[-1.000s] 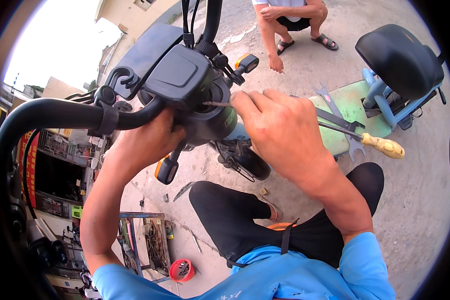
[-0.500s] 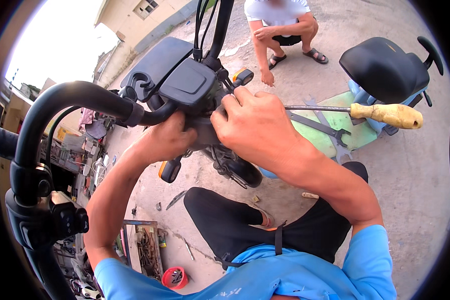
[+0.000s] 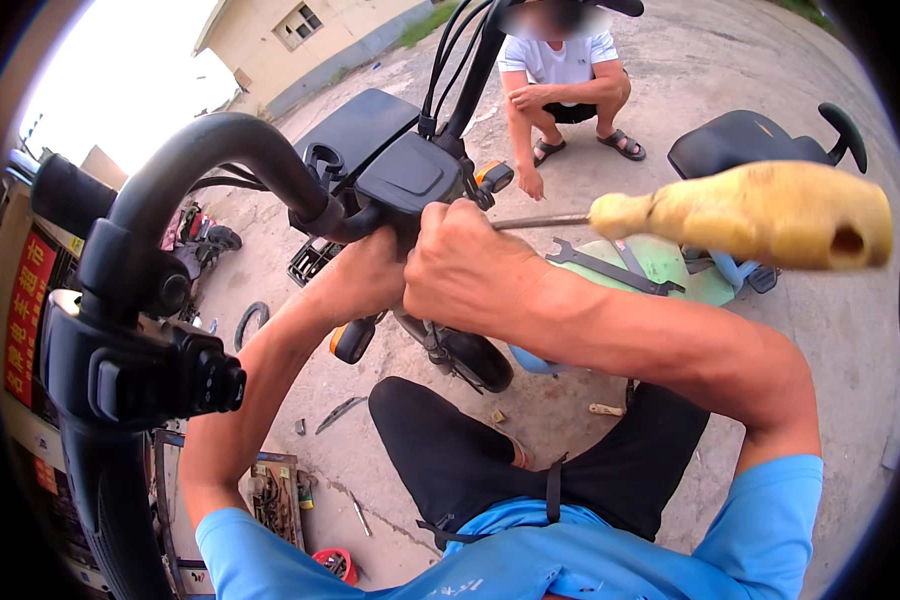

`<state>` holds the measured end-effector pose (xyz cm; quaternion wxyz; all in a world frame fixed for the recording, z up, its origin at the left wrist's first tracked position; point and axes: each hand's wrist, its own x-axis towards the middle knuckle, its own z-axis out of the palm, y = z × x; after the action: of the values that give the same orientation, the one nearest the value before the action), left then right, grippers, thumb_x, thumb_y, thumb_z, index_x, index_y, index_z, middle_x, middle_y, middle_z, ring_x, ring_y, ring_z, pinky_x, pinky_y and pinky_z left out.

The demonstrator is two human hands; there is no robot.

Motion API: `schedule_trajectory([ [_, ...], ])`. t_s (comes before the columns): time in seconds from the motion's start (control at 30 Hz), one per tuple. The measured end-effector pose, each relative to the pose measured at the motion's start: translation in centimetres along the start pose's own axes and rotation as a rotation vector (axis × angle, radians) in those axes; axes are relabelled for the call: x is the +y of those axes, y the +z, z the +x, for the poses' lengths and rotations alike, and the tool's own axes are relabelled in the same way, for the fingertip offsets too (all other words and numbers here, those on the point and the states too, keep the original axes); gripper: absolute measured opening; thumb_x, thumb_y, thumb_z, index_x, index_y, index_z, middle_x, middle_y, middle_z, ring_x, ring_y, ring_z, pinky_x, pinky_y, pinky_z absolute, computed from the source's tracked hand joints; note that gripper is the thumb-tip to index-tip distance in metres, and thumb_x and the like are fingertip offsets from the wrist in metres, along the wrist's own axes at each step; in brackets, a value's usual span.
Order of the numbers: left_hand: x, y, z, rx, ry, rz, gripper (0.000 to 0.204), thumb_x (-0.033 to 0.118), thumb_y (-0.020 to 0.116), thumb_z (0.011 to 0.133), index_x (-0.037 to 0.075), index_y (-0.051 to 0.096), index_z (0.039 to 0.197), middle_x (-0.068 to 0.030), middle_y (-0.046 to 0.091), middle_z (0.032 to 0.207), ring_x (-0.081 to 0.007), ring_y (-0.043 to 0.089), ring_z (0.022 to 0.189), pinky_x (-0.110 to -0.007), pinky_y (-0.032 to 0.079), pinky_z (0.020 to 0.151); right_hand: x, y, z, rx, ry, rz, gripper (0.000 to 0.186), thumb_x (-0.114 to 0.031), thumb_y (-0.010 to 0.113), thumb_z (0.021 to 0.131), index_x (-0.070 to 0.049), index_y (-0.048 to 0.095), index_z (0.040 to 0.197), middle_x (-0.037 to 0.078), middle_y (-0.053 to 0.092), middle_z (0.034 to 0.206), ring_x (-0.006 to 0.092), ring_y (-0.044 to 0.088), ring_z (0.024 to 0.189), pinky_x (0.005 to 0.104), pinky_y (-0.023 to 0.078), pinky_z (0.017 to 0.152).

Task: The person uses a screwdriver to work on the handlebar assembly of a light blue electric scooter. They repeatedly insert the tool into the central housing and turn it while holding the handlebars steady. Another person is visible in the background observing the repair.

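My right hand (image 3: pixel 475 258) is closed in front of the black handlebar stem, its knuckles up. A screwdriver (image 3: pixel 760 215) with a worn yellow handle sticks out of this fist to the right, handle end toward me; its tip is hidden by the hand. My left hand (image 3: pixel 362 268) reaches in under the handlebar (image 3: pixel 185 150), against the right one. Its fingers are curled in by the stem, and whatever they grip is hidden. Right above both hands sits a black box-shaped cover (image 3: pixel 410 172) at the middle of the handlebar.
A person (image 3: pixel 560 80) squats ahead. To the right stands a scooter with a black seat (image 3: pixel 740 140) and a green footboard, a wrench (image 3: pixel 610 268) lying on it. Below left are a tool box (image 3: pixel 275 495) and a red bowl (image 3: pixel 335 563). A front wheel (image 3: pixel 475 360) stands below my hands.
The screwdriver's handle has swung nearer to me and looks larger. The view has shifted, bringing the handlebar further in. Both hands stay at the stem, my left tucked further behind the right.
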<state>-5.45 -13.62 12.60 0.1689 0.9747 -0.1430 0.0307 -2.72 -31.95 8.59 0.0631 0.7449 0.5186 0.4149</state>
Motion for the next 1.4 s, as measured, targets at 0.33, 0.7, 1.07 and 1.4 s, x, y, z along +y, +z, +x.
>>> schedule_trajectory([
  [0.33,-1.3,0.4,0.3,0.021,-0.137,0.017,0.038,0.023,0.066,0.085,-0.010,0.060,0.104,-0.0251,0.065,0.094,-0.0341,0.065,0.091,-0.043,0.051,0.081,0.5,0.9,-3.1,0.090,0.160,0.037,0.013,-0.016,0.073,0.074,-0.006,0.076,0.082,0.010,0.066,0.075,0.0241,0.066,0.077,0.0336,0.050,0.055],
  [0.7,-0.7,-0.3,0.6,-0.118,-0.180,-0.065,0.046,0.023,0.066,0.087,-0.012,0.057,0.114,-0.0273,0.068,0.095,-0.0323,0.069,0.092,-0.043,0.055,0.080,-0.8,-4.7,0.0,-0.258,0.081,-0.138,0.004,-0.014,0.074,0.070,-0.014,0.075,0.066,-0.003,0.062,0.063,0.0174,0.062,0.067,0.0325,0.038,0.054],
  [1.07,-3.0,1.0,0.9,0.018,0.164,-0.175,0.041,0.023,0.068,0.090,-0.008,0.058,0.115,-0.0209,0.068,0.089,-0.0252,0.067,0.078,-0.039,0.055,0.069,-0.7,-2.5,0.7,-0.154,-0.146,-0.263,0.010,-0.017,0.073,0.075,-0.020,0.077,0.066,-0.007,0.065,0.061,0.0159,0.062,0.059,0.0365,0.036,0.053],
  [1.4,-0.8,0.2,0.7,0.014,-0.248,0.191,0.036,0.025,0.069,0.084,-0.008,0.063,0.096,-0.0254,0.070,0.087,-0.0353,0.073,0.086,-0.044,0.056,0.074,1.3,-0.3,-1.2,-0.024,0.013,0.035,0.004,-0.015,0.073,0.068,-0.012,0.074,0.065,0.005,0.069,0.065,0.0204,0.070,0.065,0.0355,0.049,0.055],
])
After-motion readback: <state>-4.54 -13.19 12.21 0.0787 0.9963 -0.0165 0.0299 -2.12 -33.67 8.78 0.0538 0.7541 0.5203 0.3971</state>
